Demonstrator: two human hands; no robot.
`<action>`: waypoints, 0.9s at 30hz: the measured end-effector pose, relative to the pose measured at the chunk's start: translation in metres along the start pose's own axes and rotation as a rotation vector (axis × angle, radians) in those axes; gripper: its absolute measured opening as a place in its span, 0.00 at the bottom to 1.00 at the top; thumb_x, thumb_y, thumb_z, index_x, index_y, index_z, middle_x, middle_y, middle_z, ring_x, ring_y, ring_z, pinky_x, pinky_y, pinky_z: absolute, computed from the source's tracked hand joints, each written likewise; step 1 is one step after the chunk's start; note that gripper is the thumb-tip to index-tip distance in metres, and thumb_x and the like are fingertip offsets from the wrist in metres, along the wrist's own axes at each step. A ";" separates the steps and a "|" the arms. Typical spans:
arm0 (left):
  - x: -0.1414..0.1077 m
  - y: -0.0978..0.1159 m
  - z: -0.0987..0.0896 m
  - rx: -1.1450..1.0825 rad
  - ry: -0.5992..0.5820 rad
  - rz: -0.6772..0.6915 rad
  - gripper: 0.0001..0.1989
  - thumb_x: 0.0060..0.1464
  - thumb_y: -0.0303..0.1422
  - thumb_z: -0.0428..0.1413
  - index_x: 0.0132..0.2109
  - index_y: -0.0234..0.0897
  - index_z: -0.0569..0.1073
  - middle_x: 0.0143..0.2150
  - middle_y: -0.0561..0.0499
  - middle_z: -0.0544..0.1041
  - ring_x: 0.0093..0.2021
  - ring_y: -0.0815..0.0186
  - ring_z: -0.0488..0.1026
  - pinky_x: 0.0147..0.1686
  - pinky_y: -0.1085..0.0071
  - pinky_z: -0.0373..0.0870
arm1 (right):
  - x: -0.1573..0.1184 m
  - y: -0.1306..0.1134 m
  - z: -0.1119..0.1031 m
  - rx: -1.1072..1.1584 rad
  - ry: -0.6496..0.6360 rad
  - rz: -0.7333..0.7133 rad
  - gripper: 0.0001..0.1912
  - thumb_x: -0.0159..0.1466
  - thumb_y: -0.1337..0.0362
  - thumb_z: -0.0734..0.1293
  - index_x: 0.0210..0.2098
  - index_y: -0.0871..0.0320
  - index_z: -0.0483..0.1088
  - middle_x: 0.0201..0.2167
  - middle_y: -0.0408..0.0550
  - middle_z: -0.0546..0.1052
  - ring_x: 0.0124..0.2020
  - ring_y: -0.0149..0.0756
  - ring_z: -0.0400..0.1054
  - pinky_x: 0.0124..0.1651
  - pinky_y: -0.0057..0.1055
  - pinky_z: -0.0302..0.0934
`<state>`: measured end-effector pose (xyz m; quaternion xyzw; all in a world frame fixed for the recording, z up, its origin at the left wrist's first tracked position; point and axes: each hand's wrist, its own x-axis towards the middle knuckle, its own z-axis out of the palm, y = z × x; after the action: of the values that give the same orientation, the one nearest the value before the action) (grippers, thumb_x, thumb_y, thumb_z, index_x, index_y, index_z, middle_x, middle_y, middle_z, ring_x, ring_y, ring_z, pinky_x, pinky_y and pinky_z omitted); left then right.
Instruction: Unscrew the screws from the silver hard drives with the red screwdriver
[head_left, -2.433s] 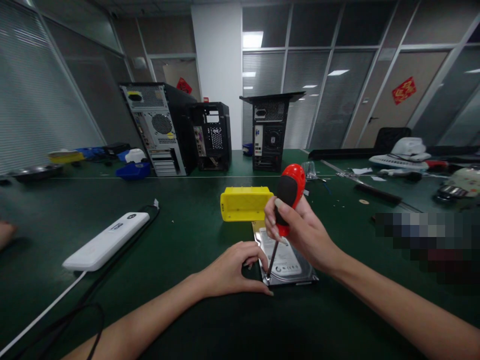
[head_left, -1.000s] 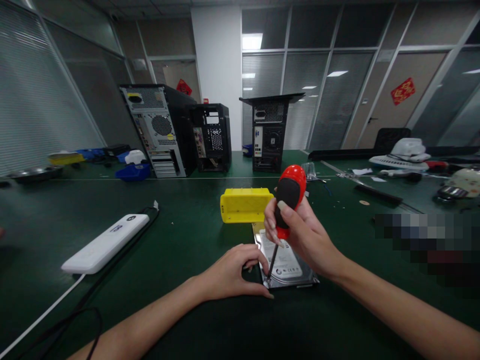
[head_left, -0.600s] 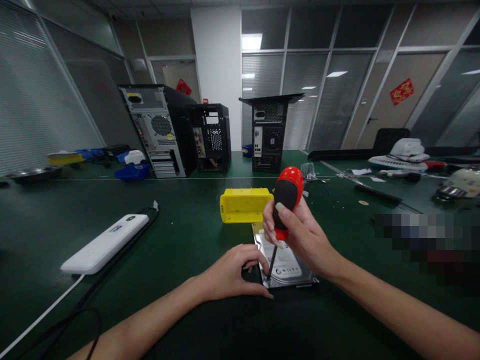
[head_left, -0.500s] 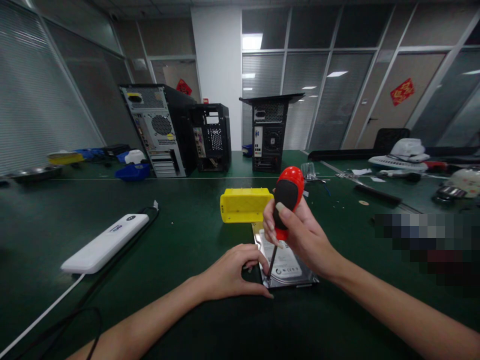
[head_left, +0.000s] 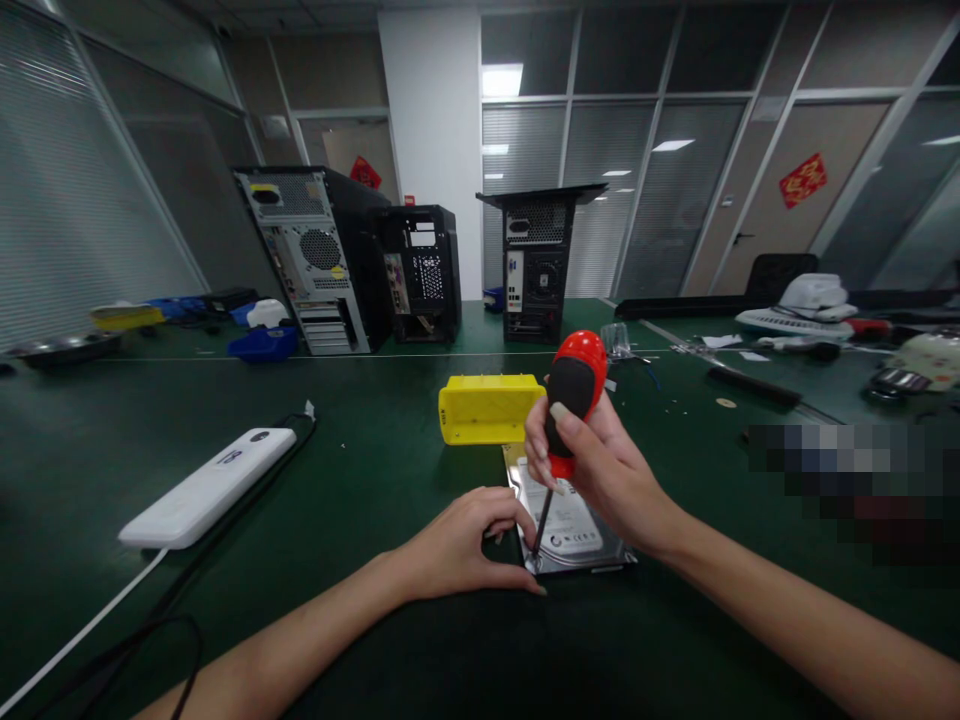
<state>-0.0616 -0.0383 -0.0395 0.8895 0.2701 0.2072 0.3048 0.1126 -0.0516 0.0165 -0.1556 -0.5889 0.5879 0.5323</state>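
A silver hard drive (head_left: 574, 530) lies flat on the green table, label up. My right hand (head_left: 600, 455) is wrapped round the red and black handle of a screwdriver (head_left: 576, 385). The screwdriver tilts slightly, and its tip meets the drive's near left corner. At that corner my left hand (head_left: 476, 545) grips the left edge of the hard drive, index finger beside the shaft and thumb at the near edge. Just behind the drive, a yellow bin (head_left: 491, 410) rests on its side with its opening towards me.
Three computer cases (head_left: 358, 260) stand at the back. A white power bank (head_left: 210, 490) with cables lies on the left, near a blue tray (head_left: 264, 344). At the right are a black bar (head_left: 754, 388), a white device (head_left: 795, 315) and scraps.
The view has shifted very slightly. Both hands, the screwdriver and the hard drive hold the same positions relative to one another.
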 end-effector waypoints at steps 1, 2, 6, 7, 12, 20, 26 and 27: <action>0.000 0.000 0.000 -0.002 0.000 -0.001 0.16 0.45 0.40 0.66 0.37 0.34 0.73 0.31 0.55 0.66 0.32 0.69 0.60 0.30 0.76 0.56 | 0.000 0.000 0.000 0.002 -0.001 -0.001 0.09 0.67 0.60 0.62 0.43 0.51 0.56 0.29 0.37 0.67 0.24 0.24 0.61 0.28 0.26 0.56; 0.000 0.001 0.000 -0.003 -0.002 -0.003 0.16 0.45 0.40 0.66 0.37 0.35 0.73 0.31 0.55 0.66 0.32 0.69 0.60 0.30 0.76 0.55 | 0.000 0.000 0.000 0.002 -0.004 -0.002 0.09 0.67 0.60 0.62 0.43 0.51 0.56 0.29 0.37 0.67 0.24 0.23 0.61 0.28 0.26 0.56; 0.000 0.000 0.000 -0.016 0.000 0.002 0.16 0.45 0.39 0.67 0.37 0.34 0.73 0.31 0.56 0.65 0.32 0.69 0.60 0.30 0.76 0.55 | 0.000 0.000 0.001 0.008 -0.006 -0.005 0.09 0.67 0.60 0.62 0.43 0.51 0.56 0.28 0.37 0.67 0.24 0.23 0.61 0.28 0.27 0.56; 0.000 0.000 0.000 -0.019 0.004 0.006 0.16 0.45 0.39 0.67 0.37 0.34 0.73 0.31 0.56 0.65 0.32 0.69 0.60 0.30 0.76 0.55 | 0.000 0.000 0.001 0.010 -0.002 -0.004 0.09 0.67 0.60 0.62 0.43 0.51 0.56 0.28 0.37 0.67 0.24 0.23 0.61 0.28 0.26 0.56; 0.000 -0.002 0.001 -0.024 0.004 0.008 0.16 0.45 0.39 0.67 0.37 0.34 0.73 0.31 0.55 0.65 0.31 0.69 0.60 0.29 0.76 0.55 | 0.000 0.001 0.001 0.009 -0.003 -0.016 0.08 0.67 0.60 0.62 0.42 0.52 0.56 0.28 0.37 0.67 0.24 0.22 0.61 0.28 0.26 0.56; -0.001 -0.002 0.001 -0.029 0.005 0.006 0.16 0.46 0.39 0.66 0.38 0.34 0.74 0.32 0.55 0.66 0.32 0.69 0.60 0.30 0.76 0.56 | 0.001 0.001 0.001 0.006 0.001 -0.027 0.09 0.66 0.59 0.63 0.42 0.52 0.56 0.28 0.37 0.67 0.23 0.22 0.61 0.27 0.25 0.56; 0.000 -0.001 0.001 -0.033 0.012 0.011 0.16 0.45 0.39 0.67 0.37 0.34 0.73 0.31 0.56 0.66 0.31 0.70 0.60 0.30 0.76 0.55 | 0.002 0.001 0.000 0.001 0.009 -0.025 0.09 0.67 0.59 0.63 0.41 0.52 0.56 0.28 0.37 0.67 0.24 0.22 0.61 0.28 0.25 0.56; -0.001 -0.001 0.001 -0.034 0.012 0.010 0.16 0.45 0.39 0.67 0.37 0.34 0.73 0.32 0.56 0.66 0.31 0.70 0.60 0.30 0.76 0.55 | 0.002 0.001 0.000 0.000 0.008 -0.025 0.09 0.67 0.59 0.63 0.41 0.52 0.56 0.28 0.37 0.67 0.24 0.22 0.61 0.28 0.25 0.56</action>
<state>-0.0620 -0.0380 -0.0412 0.8844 0.2637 0.2185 0.3170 0.1115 -0.0496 0.0170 -0.1505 -0.5886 0.5807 0.5420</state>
